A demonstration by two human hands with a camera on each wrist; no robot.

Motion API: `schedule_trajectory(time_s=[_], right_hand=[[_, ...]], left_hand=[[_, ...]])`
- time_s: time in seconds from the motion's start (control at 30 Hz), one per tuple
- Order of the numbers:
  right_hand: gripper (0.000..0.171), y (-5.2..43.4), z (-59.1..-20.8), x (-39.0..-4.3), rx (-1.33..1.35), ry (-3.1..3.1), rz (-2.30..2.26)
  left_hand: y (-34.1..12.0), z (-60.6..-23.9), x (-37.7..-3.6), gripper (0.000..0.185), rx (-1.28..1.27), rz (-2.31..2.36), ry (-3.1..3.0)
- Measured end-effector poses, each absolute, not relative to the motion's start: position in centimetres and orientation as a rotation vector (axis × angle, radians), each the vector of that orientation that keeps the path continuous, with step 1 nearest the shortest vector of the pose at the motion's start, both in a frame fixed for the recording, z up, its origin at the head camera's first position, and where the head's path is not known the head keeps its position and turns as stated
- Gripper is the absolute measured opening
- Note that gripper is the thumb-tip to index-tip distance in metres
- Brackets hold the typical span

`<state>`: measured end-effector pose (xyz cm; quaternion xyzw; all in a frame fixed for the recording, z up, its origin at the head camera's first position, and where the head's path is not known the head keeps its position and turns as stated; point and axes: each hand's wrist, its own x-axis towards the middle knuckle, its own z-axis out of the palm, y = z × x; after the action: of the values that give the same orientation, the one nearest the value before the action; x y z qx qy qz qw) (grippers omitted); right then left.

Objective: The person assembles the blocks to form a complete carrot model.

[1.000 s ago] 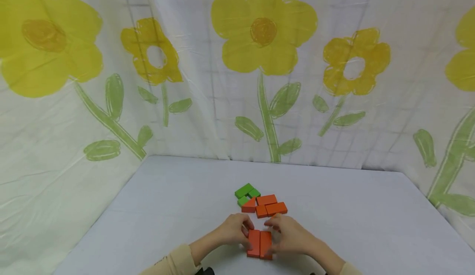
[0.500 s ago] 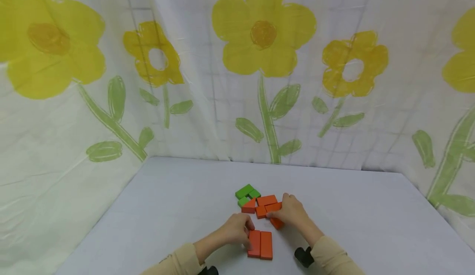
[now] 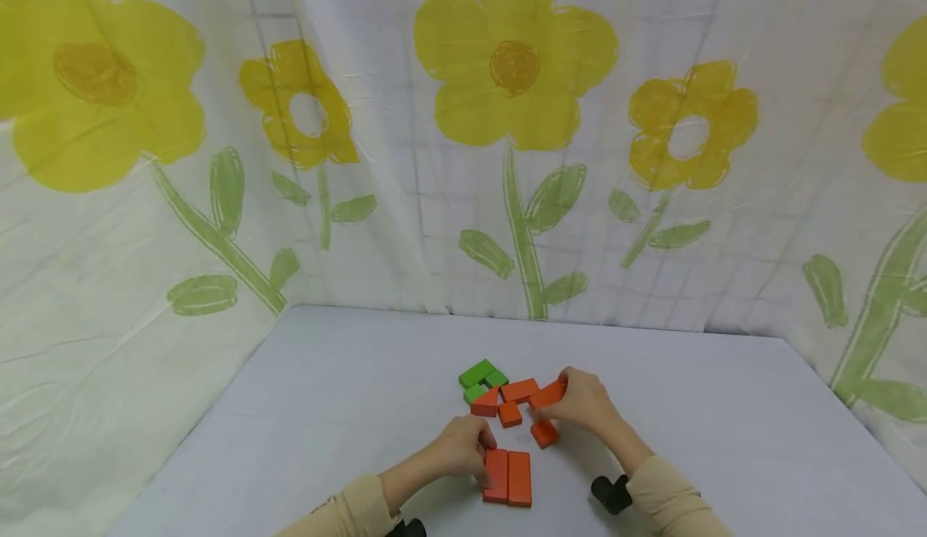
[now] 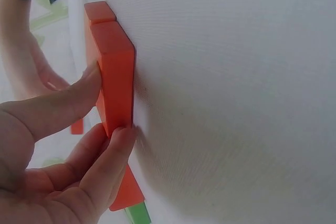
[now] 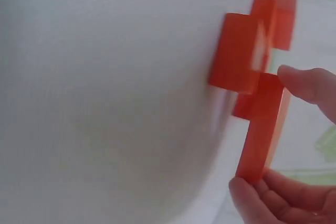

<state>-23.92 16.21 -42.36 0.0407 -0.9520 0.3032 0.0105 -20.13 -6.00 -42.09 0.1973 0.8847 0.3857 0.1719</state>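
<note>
Two long orange blocks (image 3: 508, 477) lie side by side near the table's front edge. My left hand (image 3: 461, 446) rests against their left side, thumb and fingers curled round the left block (image 4: 113, 74). My right hand (image 3: 579, 398) pinches another long orange block (image 3: 547, 395), lifted a little above the table and tilted (image 5: 261, 132). Below it lie a small orange block (image 3: 544, 433), an orange square (image 3: 510, 414), another orange block (image 3: 520, 390) and an orange wedge (image 3: 487, 402). Green blocks (image 3: 480, 375) sit at the far end of the cluster.
The blocks lie on a white table (image 3: 326, 392) with a flowered curtain (image 3: 507, 118) hung close behind and along the left and right sides. A dark wrist strap (image 3: 611, 493) shows on my right sleeve.
My right hand left the pair of long blocks, went to the cluster behind and took hold of a long orange block, lifting it to the right. A small orange block now lies uncovered.
</note>
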Motion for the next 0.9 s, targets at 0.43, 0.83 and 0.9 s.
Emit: schedule_trajectory(time_s=[0.43, 0.83, 0.9], right_hand=[[0.057, 17.6, -41.0, -17.9, 0.831, -3.034, 1.095], [0.057, 17.1, -42.9, -17.6, 0.889, -3.106, 1.081], [0.057, 17.0, -43.0, -17.6, 0.895, -3.1, 1.095]], left_hand=[[-6.1, -42.2, -20.3, 0.031, 0.56, 1.096, 2.502], [-6.0, -42.3, -20.3, 0.032, 0.563, 1.097, 2.506], [-6.0, -42.2, -20.3, 0.032, 0.564, 1.094, 2.509]])
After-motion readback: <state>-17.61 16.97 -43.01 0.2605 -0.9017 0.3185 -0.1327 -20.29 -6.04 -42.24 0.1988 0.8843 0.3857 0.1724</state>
